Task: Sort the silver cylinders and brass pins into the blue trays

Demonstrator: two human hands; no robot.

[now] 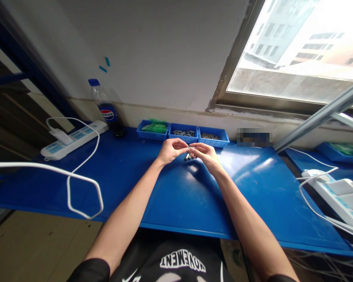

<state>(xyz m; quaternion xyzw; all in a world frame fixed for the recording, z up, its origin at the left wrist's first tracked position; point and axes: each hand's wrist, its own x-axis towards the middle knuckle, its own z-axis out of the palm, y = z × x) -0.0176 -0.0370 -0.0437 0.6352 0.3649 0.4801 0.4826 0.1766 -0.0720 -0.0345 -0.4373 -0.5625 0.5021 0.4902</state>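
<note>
Above the blue table, my left hand [173,151] and my right hand [206,155] meet at the fingertips. Both are closed in a pinch around something small, which the fingers mostly cover. Small shiny metal cylinders [188,156] show just below the fingertips; whether they are held or lie on the table I cannot tell. Behind the hands stand three blue bins in a row. The left bin [151,135] has green plastic packing in it, the middle bin [182,138] small grey parts, and the right bin [214,142] thin dark metal pieces like screws or pins.
A cola bottle [107,111] stands at the back left, beside a white power strip [76,140]. Its white cable [85,182] loops over the table's [176,203] left side. A metal bar [317,115] slants down on the right, near another power strip [338,192].
</note>
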